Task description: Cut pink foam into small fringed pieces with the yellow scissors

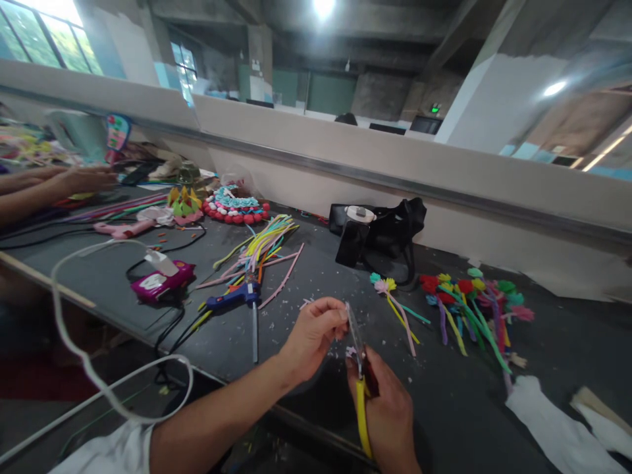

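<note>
A dark grey worktable (567,342) runs along a low pale partition (345,158) topped by a metal rail (395,180). Beyond it stand a concrete pillar (259,59) and a green wall (330,92). Windows (44,33) glow at the upper left, and a ceiling lamp (323,6) shines overhead.

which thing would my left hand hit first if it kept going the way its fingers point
The scissors: the left hand points straight at their blades, held upright in the right hand, almost touching. Depth is hard to judge.
</note>
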`<state>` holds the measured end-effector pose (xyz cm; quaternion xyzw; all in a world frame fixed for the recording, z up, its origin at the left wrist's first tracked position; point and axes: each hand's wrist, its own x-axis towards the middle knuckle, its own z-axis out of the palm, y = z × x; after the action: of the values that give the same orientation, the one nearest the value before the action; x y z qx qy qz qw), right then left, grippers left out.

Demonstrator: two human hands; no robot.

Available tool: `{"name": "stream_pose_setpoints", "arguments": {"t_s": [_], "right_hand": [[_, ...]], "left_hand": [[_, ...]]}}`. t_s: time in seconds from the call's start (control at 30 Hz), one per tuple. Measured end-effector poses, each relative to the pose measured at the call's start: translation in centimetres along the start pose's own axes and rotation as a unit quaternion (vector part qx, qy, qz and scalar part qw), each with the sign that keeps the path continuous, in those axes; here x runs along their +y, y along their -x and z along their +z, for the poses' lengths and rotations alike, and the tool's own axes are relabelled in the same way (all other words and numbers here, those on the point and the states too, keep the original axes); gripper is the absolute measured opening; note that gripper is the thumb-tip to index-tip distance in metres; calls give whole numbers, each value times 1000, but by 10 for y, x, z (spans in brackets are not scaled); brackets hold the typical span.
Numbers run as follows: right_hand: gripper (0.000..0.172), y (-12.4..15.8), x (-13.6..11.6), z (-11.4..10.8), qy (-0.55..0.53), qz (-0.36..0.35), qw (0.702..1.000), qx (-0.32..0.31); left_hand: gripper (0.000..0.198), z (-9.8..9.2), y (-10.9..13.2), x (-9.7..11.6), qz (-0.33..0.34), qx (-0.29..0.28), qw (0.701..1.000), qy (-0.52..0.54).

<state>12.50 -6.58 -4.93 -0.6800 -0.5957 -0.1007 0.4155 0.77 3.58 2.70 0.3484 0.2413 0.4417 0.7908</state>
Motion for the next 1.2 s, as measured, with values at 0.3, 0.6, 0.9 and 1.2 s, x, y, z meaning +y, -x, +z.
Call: {"name": "stream_pose_setpoints", "arguments": {"t_s": [0.3, 0.6, 0.9, 1.2], "right_hand": [[32, -2, -6, -2, -34, 1, 999, 7], [30, -3, -8, -4, -48, 10, 999, -17], [29, -6, -9, -5, -53, 43, 997, -23], [31, -6, -10, -5, -54, 42, 997, -33]], "left_hand": [[9, -2, -1, 0, 24, -15, 1000, 1], [7, -3, 0, -1, 30, -25, 999, -1], [6, -2, 0, 0, 32, -29, 999, 9], [7, -1, 1, -3, 18, -26, 999, 25]]}}
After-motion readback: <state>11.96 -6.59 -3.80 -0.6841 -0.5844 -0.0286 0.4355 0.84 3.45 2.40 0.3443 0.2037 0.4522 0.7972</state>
